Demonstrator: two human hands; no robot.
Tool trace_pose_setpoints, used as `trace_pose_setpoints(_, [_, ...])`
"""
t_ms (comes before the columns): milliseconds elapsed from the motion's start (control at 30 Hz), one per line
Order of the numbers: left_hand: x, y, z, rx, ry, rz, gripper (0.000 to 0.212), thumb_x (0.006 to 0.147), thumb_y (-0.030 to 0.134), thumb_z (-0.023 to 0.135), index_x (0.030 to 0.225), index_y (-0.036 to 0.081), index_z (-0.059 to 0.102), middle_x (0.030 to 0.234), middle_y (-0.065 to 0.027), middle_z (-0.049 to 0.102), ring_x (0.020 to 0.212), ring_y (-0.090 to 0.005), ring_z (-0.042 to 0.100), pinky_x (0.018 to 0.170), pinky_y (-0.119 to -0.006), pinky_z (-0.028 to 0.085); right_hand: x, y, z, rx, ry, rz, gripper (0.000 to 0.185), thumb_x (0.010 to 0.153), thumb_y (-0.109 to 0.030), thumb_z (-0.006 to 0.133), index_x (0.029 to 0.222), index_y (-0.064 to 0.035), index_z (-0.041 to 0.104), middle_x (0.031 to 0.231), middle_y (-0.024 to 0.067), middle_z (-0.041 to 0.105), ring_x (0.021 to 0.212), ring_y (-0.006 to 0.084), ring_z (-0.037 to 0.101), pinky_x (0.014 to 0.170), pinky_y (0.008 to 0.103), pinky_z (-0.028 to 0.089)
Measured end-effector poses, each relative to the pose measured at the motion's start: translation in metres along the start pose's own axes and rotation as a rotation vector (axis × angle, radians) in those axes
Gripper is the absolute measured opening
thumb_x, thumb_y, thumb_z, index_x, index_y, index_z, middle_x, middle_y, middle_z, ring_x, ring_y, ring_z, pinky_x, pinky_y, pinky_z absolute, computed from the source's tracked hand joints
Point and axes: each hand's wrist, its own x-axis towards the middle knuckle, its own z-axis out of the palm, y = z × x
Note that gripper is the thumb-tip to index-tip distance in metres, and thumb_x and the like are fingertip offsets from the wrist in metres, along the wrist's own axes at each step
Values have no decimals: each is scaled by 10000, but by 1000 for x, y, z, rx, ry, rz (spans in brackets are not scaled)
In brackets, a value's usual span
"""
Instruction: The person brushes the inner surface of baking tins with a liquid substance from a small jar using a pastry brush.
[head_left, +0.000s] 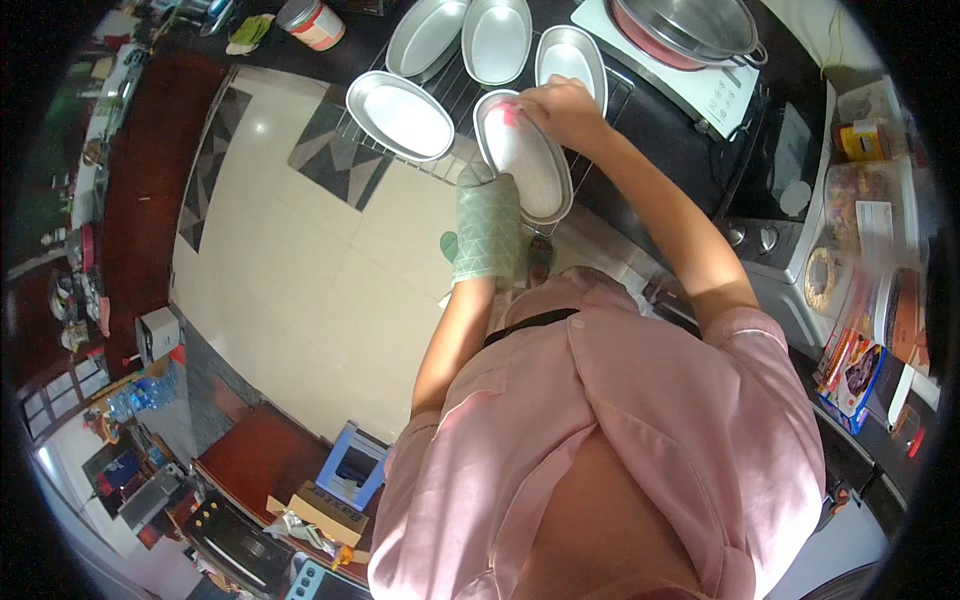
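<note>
My left hand (487, 214) wears a pale green patterned oven mitt and is closed over the near edge of a wire rack (465, 101). The mitt also touches the side of the nearest oval metal pan (534, 169). At that pan's far end, my right hand (566, 112) is bare, its fingers bent over the rim. Pink shows on the metal by the fingertips. Other shiny oval pans stand on the rack: one at the left (401, 115), two at the back (426, 36) (496, 39), and one partly behind my right hand (571, 60).
A white induction cooker (720, 97) bears a steel pot (694, 26) at the right. An oven (765, 217) is beside my right arm. The rack's left part overhangs the tiled floor (322, 262). A labelled can (311, 26) and green cloth (251, 31) lie on the dark counter.
</note>
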Motion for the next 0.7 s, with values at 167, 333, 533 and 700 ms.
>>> trace_pose_setpoints(167, [10,-9,-7,222,37,78,80,875,58,592,809,65,548,680,-4,531,555,-130,479,484,-315,396,-15,-17,1,31,-509,-64,161,835,-221,570,734,-153,675,794,83,683,733,307,625,698,457,445])
trace_pose_setpoints(333, [6,-5,-7,124,-17,38,84,865,64,605,810,46,544,676,-41,552,557,-151,495,493,-325,408,-5,3,2,37,-267,-34,133,827,-235,585,784,-169,691,755,61,665,724,296,607,688,448,435])
trace_pose_setpoints(533, [12,-12,-7,195,10,78,79,864,51,601,815,42,539,660,-45,539,553,-154,497,496,-328,415,5,-18,16,64,-101,-94,104,831,-190,584,797,-149,673,700,94,610,732,316,589,665,443,434])
trace_pose_setpoints(700, [4,-1,-3,80,44,63,99,862,34,595,795,66,530,676,-11,518,569,-114,480,480,-288,378,-23,-24,-3,300,-578,-129,111,802,-181,589,781,-136,688,734,91,638,760,321,606,684,464,448])
